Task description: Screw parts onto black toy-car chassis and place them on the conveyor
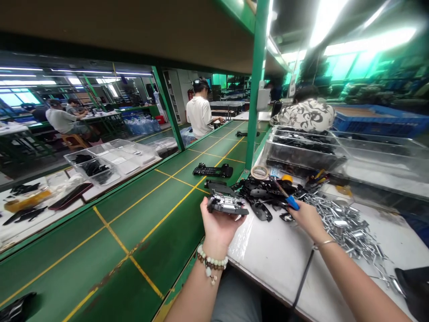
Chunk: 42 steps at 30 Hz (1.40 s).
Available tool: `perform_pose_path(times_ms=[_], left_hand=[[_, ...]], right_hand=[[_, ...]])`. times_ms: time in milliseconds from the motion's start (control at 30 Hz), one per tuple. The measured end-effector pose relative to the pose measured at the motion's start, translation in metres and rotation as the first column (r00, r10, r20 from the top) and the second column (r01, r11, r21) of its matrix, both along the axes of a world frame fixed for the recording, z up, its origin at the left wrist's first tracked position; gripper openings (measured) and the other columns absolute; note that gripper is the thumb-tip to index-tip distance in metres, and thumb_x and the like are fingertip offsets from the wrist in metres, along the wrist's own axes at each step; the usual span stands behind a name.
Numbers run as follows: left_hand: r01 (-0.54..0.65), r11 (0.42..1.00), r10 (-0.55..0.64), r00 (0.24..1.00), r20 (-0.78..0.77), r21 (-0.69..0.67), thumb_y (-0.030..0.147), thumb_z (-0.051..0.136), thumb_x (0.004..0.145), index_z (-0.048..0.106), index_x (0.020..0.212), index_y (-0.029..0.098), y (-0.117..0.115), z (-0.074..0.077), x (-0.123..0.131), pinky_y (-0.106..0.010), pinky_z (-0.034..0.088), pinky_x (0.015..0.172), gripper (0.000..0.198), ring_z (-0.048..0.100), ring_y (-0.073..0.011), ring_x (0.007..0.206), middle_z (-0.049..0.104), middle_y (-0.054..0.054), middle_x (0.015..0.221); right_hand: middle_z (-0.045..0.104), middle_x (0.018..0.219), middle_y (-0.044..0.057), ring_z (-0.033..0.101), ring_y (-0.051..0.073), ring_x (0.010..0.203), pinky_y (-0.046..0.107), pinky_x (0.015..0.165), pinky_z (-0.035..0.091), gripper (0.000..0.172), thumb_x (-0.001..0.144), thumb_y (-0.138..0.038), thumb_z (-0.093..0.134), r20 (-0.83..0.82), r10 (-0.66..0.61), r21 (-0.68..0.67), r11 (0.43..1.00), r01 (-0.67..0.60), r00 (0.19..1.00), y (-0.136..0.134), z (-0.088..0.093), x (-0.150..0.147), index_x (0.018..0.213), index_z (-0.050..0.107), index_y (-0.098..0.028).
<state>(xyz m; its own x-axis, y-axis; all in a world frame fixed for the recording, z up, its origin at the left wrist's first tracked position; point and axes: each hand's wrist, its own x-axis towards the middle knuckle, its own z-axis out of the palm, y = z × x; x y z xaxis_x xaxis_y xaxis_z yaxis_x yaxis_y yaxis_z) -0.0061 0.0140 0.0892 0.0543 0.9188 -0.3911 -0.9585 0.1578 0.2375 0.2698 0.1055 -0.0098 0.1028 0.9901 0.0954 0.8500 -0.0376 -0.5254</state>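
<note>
My left hand (219, 228), at the belt's edge, grips a black plastic chassis (225, 206) with silver metal parts on it. In my right hand (309, 219) is a blue-handled tool (292, 202) with a thin shaft pointing up and left; I cannot make out its exact kind. Below and beside that hand spreads a heap of bent silver metal pieces (345, 226) on the white table (268, 264). Loose black plastic parts (259, 192) lie between my two hands, just beyond them.
A green conveyor belt (140, 219) with yellow lines runs along my left, carrying another black chassis (214, 170). A green post (256, 89) stands ahead. Clear bins (301, 154) and a tape roll (259, 172) are at right. Co-workers (200, 112) sit further off.
</note>
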Motion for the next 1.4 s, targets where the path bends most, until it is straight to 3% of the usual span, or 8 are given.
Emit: perform_pose_path(times_ms=[100, 233, 367, 500, 633, 800, 1167, 1400], left_hand=[[-0.027, 0.997, 0.023, 0.998, -0.065, -0.066, 0.061, 0.049, 0.071, 0.06, 0.09, 0.019, 0.005, -0.001, 0.002, -0.05, 0.046, 0.074, 0.047, 0.056, -0.0337, 0.092, 0.059, -0.012, 0.099], [-0.033, 0.996, 0.021, 0.99, -0.14, -0.087, 0.063, 0.046, 0.072, 0.059, 0.09, 0.019, 0.012, -0.003, 0.018, -0.048, 0.045, 0.076, 0.049, 0.057, -0.0289, 0.087, 0.059, -0.009, 0.093], [0.039, 0.996, -0.049, 0.988, -0.15, -0.075, 0.065, 0.045, 0.072, 0.06, 0.093, 0.019, 0.013, -0.004, 0.037, -0.045, 0.045, 0.076, 0.052, 0.056, -0.0277, 0.087, 0.06, -0.009, 0.096], [0.091, 0.994, -0.099, 0.985, -0.14, -0.062, 0.065, 0.044, 0.073, 0.061, 0.094, 0.019, 0.008, -0.004, 0.046, -0.044, 0.044, 0.075, 0.053, 0.057, -0.0278, 0.087, 0.061, -0.01, 0.098], [0.11, 0.992, -0.118, 0.984, -0.133, -0.065, 0.064, 0.045, 0.074, 0.062, 0.093, 0.018, 0.004, -0.006, 0.048, -0.042, 0.044, 0.076, 0.052, 0.057, -0.0264, 0.085, 0.061, -0.01, 0.097], [0.107, 0.989, -0.119, 0.984, -0.135, -0.099, 0.064, 0.043, 0.075, 0.061, 0.09, 0.019, 0.004, -0.006, 0.049, -0.041, 0.044, 0.076, 0.051, 0.057, -0.0253, 0.085, 0.062, -0.009, 0.094], [0.16, 0.984, -0.168, 0.981, -0.099, -0.083, 0.064, 0.043, 0.074, 0.061, 0.091, 0.017, 0.002, -0.005, 0.048, -0.039, 0.044, 0.073, 0.054, 0.057, -0.0257, 0.084, 0.061, -0.011, 0.094], [0.145, 0.981, -0.158, 0.983, -0.094, -0.129, 0.064, 0.044, 0.074, 0.062, 0.092, 0.017, 0.002, -0.005, 0.049, -0.041, 0.044, 0.072, 0.053, 0.056, -0.0277, 0.086, 0.061, -0.012, 0.097]], right_hand=[[0.057, 0.06, -0.001, 0.056, 0.015, 0.058, 0.029, 0.055, 0.045, 0.019, 0.075, -0.034, 0.066, -0.157, -0.071, 0.105, 0.991, 0.088, 0.985, -0.011, 0.037, 0.0, 0.08, 0.065, -0.016], [0.054, 0.045, -0.001, 0.049, 0.014, 0.038, 0.026, 0.036, 0.037, 0.037, 0.071, -0.046, 0.065, -0.422, 0.042, 0.217, 0.975, 0.056, 0.906, -0.044, 0.084, -0.028, 0.089, 0.069, -0.014], [0.067, 0.066, 0.005, 0.054, 0.014, 0.043, 0.027, 0.039, 0.044, 0.036, 0.069, -0.046, 0.068, -0.55, 0.212, 0.318, 0.948, -0.032, 0.808, -0.072, 0.107, -0.071, 0.087, 0.071, -0.016], [0.071, 0.083, 0.006, 0.065, 0.021, 0.066, 0.034, 0.059, 0.054, 0.026, 0.07, -0.041, 0.069, -0.579, 0.324, 0.38, 0.919, -0.104, 0.748, -0.076, 0.104, -0.093, 0.083, 0.072, -0.019], [0.071, 0.089, 0.005, 0.065, 0.025, 0.086, 0.039, 0.079, 0.052, 0.018, 0.072, -0.035, 0.068, -0.573, 0.377, 0.406, 0.902, -0.146, 0.728, -0.076, 0.091, -0.097, 0.083, 0.071, -0.021], [0.071, 0.091, 0.005, 0.065, 0.024, 0.084, 0.039, 0.076, 0.052, 0.016, 0.075, -0.034, 0.067, -0.553, 0.432, 0.413, 0.885, -0.216, 0.712, -0.079, 0.085, -0.096, 0.084, 0.07, -0.021], [0.07, 0.1, 0.007, 0.064, 0.026, 0.092, 0.041, 0.083, 0.052, 0.021, 0.075, -0.036, 0.068, -0.49, 0.586, 0.391, 0.809, -0.438, 0.645, -0.078, 0.091, -0.081, 0.089, 0.071, -0.022], [0.069, 0.102, 0.006, 0.063, 0.024, 0.094, 0.04, 0.085, 0.05, 0.019, 0.078, -0.036, 0.066, -0.42, 0.646, 0.408, 0.762, -0.503, 0.638, -0.078, 0.089, -0.078, 0.092, 0.071, -0.024]])
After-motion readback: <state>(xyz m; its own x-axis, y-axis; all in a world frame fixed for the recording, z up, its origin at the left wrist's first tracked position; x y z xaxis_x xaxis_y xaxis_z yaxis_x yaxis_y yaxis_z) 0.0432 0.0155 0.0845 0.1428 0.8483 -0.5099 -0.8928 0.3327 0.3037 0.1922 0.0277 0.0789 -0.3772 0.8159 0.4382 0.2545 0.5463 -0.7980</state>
